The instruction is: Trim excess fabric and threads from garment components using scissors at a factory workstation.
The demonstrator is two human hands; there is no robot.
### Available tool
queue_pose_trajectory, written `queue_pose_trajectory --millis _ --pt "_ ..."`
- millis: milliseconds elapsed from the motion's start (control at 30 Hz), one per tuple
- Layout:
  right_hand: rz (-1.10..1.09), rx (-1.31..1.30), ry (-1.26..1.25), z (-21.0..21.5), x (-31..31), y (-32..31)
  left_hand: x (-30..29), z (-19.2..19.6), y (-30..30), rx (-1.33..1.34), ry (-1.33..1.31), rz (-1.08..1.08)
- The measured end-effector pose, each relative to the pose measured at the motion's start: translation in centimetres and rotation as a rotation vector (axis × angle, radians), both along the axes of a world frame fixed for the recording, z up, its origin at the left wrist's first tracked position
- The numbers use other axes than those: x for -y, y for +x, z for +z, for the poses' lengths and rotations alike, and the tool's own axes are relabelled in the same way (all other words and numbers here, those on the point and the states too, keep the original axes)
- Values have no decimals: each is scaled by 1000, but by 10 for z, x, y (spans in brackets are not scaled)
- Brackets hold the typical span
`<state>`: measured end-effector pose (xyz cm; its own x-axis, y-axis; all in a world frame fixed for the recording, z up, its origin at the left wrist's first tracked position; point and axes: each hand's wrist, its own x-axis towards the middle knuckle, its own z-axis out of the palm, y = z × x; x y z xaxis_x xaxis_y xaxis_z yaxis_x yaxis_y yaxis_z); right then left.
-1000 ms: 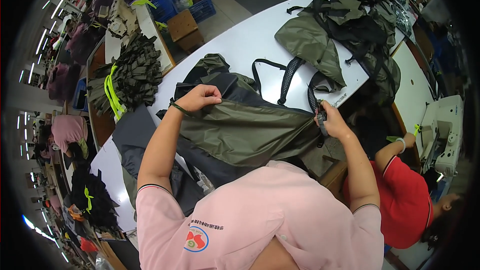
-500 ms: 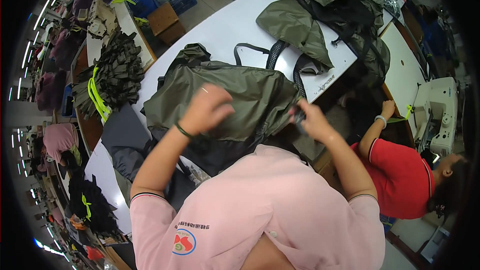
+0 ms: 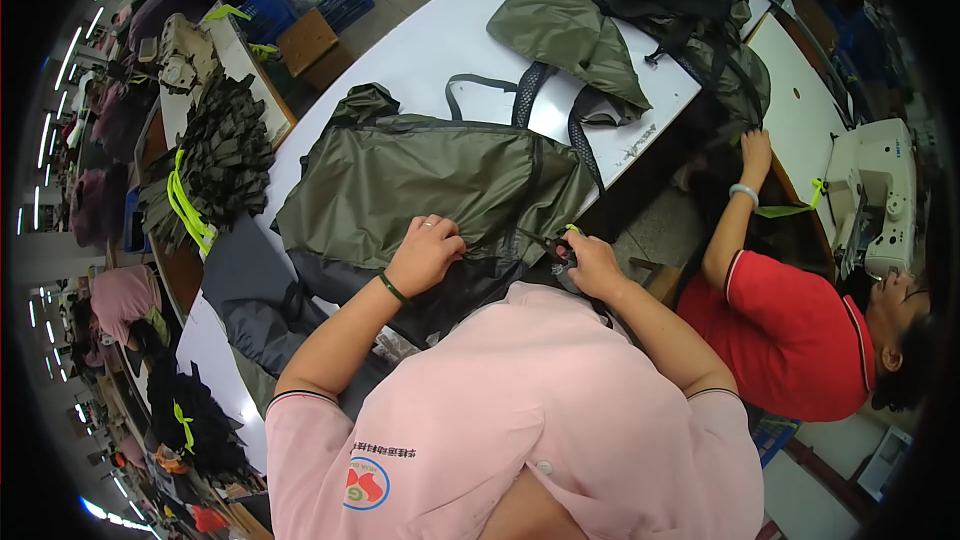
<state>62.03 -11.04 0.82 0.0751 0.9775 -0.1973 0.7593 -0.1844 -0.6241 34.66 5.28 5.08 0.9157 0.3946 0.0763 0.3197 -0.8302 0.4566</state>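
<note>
Olive nylon bag (image 3: 430,180) flat on desk (image 3: 440,40), left hand (image 3: 425,255) pinching fabric taut w/ right hand (image 3: 590,262) gripping small snips (image 3: 553,245) at 3 o'clock.

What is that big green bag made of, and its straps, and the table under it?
The olive bag looks like thin woven synthetic cloth, perhaps nylon: slightly shiny, with soft creases. Its straps look like dark webbing and mesh, flat and matte. The table seems a smooth white laminate board with a faint sheen. The left hand pinches the cloth.
</note>
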Motion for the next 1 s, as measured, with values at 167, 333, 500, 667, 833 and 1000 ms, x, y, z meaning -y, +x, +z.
queue_pose_trajectory --millis 167,333,500,667,833,1000 --pt "33 -163 172 7 -12 -27 2 2 22 35 -18 0" --pt "-311 -338 -111 -58 -9 -7 8 12 64 55 -39 56" --pt "-100 -75 56 -51 4 20 23 26 65 -38 -123 189" --pt "-258 -210 136 -19 23 52 14 36 74 26 -118 219" --pt "-386 -265 57 18 42 75 9 58 73 5 4 194" --pt "-342 -280 157 14 29 42 45 62 115 -22 88 -175"
